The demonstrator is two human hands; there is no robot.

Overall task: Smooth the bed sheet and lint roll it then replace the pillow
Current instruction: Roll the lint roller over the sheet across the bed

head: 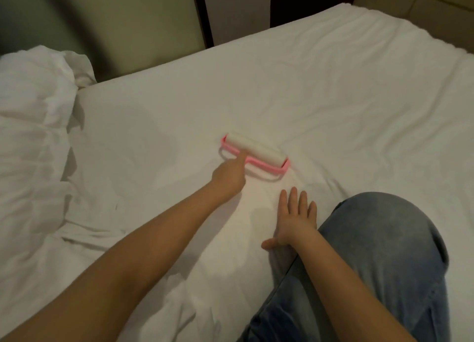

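The roller (254, 153) lies on the sheet (333, 98) just ahead of the left hand (229, 179), its long axis running left-far to right-near; that hand grasps its pink frame, while the right hand (295, 221) rests flat, nearer the knee.

Head cam, looking fwd and down, close over bed sheet (333, 85)
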